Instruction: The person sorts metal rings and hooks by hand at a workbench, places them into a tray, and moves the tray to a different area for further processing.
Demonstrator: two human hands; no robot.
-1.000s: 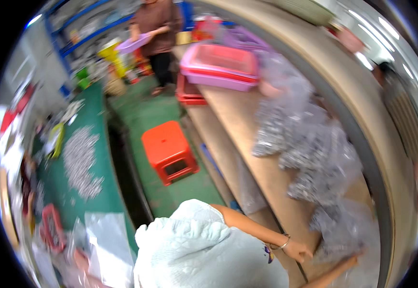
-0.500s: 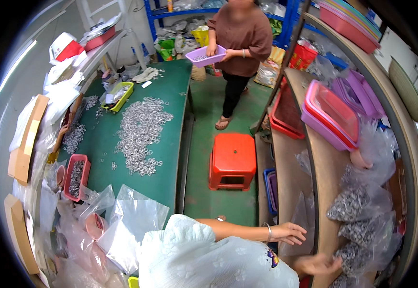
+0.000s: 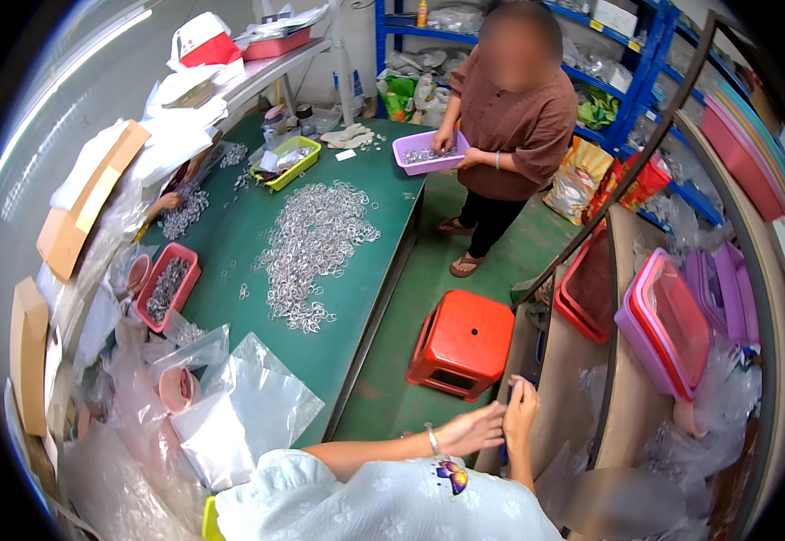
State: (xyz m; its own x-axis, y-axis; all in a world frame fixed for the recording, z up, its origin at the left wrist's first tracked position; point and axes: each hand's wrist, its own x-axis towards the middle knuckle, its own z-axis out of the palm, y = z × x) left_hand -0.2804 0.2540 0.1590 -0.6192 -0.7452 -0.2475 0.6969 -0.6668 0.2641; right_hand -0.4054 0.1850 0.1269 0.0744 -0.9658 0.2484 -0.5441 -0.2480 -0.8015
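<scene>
Here the long green surface (image 3: 230,243) stretches away to the left of both hands, carrying a wide heap of small silvery rings (image 3: 313,243), and on its near end, left of the left hand, lie clear plastic bags (image 3: 248,410). Right of the hands stands a wooden shelf unit (image 3: 573,361), with a stack of pink and purple lidded trays (image 3: 667,329) on its upper level, well apart from the fingers. Just beyond the hands, on the green floor, sits an orange plastic stool (image 3: 463,343). Farther off, past the stool, another person (image 3: 505,117) stands holding a purple tray (image 3: 429,151) at the far end of the surface. A red tray of dark small parts (image 3: 169,285) rests far to the left. The left hand (image 3: 472,429), a bracelet at its wrist, is open with fingers spread, holding nothing. The right hand (image 3: 520,408) is raised just beside it, nearly touching, at the near edge of the shelf unit; I cannot tell whether it grips anything.
</scene>
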